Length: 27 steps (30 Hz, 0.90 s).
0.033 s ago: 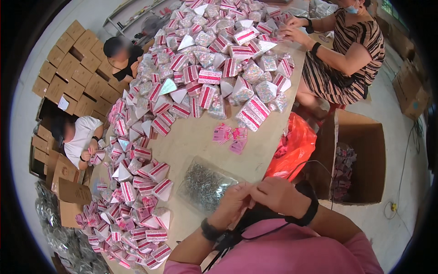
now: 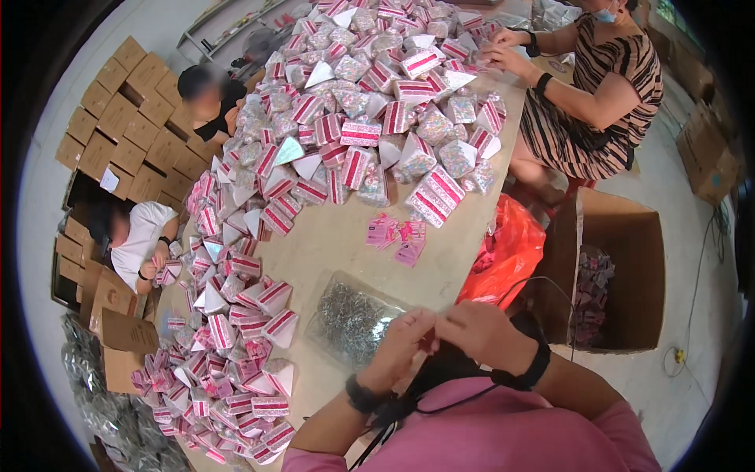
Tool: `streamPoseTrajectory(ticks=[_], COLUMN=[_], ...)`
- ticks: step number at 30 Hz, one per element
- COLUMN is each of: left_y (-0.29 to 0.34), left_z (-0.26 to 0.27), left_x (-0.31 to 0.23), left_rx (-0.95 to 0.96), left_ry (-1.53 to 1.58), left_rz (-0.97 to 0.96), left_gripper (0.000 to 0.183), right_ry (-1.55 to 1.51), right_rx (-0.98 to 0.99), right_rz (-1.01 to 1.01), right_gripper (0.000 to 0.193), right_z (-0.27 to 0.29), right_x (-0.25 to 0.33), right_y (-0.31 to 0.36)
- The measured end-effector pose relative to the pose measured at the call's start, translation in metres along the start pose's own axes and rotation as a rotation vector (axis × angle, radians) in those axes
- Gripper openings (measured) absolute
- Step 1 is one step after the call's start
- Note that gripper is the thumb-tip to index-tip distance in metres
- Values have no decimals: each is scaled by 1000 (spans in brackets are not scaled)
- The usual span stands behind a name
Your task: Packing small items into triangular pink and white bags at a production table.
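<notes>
My left hand [image 2: 399, 348] and my right hand [image 2: 481, 337] meet above the near edge of the table, fingertips pinched close together. Whatever lies between the fingers is too small or hidden to make out. Just beyond my left hand rests a clear plastic bag [image 2: 346, 318] full of thin, silvery metal pieces, partly covered by that hand. Several pink printed tags [image 2: 383, 230] lie loose farther up the table. Past them sits a pair of wedge-shaped cake-slice items [image 2: 435, 197], white speckled with a pink stripe, side by side.
A big heap of wrapped cake-slice wedges [image 2: 362, 132] covers the table's far and left sides. A red plastic bag [image 2: 507, 248] hangs at the right edge, beside an open cardboard box [image 2: 625, 275] holding more items. Three other people work around the table; stacked cartons [image 2: 118, 114] stand behind.
My hands have shifted very slightly, the fingertips a little farther apart. The rest looks the same.
</notes>
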State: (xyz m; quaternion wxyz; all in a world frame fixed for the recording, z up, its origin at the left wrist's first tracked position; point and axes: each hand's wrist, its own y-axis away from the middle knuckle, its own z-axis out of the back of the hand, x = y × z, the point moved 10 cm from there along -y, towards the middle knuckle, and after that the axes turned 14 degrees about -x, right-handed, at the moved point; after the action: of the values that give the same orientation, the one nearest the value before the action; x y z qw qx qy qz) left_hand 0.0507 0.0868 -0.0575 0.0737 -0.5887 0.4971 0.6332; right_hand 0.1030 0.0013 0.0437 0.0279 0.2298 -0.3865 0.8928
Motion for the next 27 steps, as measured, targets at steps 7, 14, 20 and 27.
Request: streamPoseTrajectory(ticks=[7,14,20,27], left_y=[-55,-107,-135,-101], left_z=[-6,-15,11,44], left_x=[-75,-89,-91,-142], left_rx=[-183,-410,-275,-253], left_ry=[-579,-1457,-1461,-722], left_rz=[-530,-1080,-1078,-553], left_gripper=[8,6,6,12], right_ry=[-263,-349,-378,-662], right_rx=[-135,-128,-206,-280], right_rz=[-486,-785,-828,-1071], right_gripper=[5,4,2,3], right_z=[33,35,42,31], right_x=[-78,-114,-126,-135], right_y=[35,83,95,101])
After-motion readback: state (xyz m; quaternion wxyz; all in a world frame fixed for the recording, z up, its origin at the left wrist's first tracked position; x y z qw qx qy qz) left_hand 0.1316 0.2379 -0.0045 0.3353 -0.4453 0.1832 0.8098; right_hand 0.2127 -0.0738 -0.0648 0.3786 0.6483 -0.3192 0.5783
